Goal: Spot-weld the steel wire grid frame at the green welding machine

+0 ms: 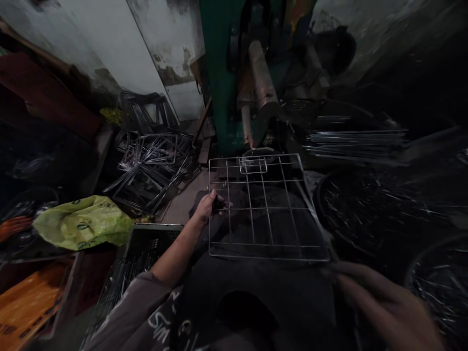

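The left hand (207, 206) is closed on the left edge of a wire grid (250, 208), thumb on top and fingers curled under the outer wire about halfway along that side. The grid is a square mesh of thin bright wire. It is held nearly flat, just above the person's dark-clothed lap, with its far edge up against the foot of a green machine (215, 73). A small wire rectangle (253, 165) sits at the middle of that far edge, directly below the machine's grey cylinder (261, 78).

The right hand (380, 302) is low by the near right corner of the grid. It is blurred, so I cannot tell whether it grips the wire or whether it is open or closed.

On the floor to the left of the machine lies a tangled pile of wire frames (153, 161). Nearer on that side, a yellow-green plastic bag (82, 222) lies just beside a black crate (146, 243) holding more wire pieces, and an orange crate (25, 302) stands further left. To the right of the machine a bundle of straight metal rods (351, 139) lies level. Below it stand dark round tubs (365, 209) with short wire bits in them.
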`<state>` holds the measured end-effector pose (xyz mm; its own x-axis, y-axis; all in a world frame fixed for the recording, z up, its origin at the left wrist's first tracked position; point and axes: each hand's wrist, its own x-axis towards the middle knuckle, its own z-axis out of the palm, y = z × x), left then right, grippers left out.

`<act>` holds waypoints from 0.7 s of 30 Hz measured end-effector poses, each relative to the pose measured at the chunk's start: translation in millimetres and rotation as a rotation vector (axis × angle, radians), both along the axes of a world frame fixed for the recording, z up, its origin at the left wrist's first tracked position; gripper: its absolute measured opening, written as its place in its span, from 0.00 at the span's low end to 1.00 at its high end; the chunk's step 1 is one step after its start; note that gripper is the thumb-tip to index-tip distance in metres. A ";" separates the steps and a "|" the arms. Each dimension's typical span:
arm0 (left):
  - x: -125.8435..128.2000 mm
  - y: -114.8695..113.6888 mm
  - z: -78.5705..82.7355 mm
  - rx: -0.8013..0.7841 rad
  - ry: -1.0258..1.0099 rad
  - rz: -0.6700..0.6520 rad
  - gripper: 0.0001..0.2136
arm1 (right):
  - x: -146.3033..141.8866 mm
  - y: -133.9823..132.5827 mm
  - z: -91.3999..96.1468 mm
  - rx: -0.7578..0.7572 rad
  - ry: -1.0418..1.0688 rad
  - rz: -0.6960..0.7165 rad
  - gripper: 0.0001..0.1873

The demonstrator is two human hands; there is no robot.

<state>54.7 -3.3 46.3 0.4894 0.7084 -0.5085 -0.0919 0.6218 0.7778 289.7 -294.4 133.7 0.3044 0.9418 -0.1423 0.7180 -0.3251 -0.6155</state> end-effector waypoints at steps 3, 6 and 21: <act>1.8 1.6 -3.6 -0.002 -0.008 -0.016 0.23 | -17.7 52.1 -27.0 0.084 0.211 0.098 0.14; -0.8 3.9 -11.0 0.007 -0.020 -0.009 0.23 | -33.4 85.7 -46.2 0.000 0.164 0.306 0.18; 1.3 6.5 -12.6 0.020 -0.014 -0.029 0.25 | -36.7 106.2 -51.4 -0.212 -0.296 0.659 0.33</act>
<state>55.9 3.2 33.7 0.5172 0.7034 -0.4877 -0.0849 0.6091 0.7885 253.0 -188.2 82.3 -0.2591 0.9036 -0.3411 0.9307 0.1393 -0.3382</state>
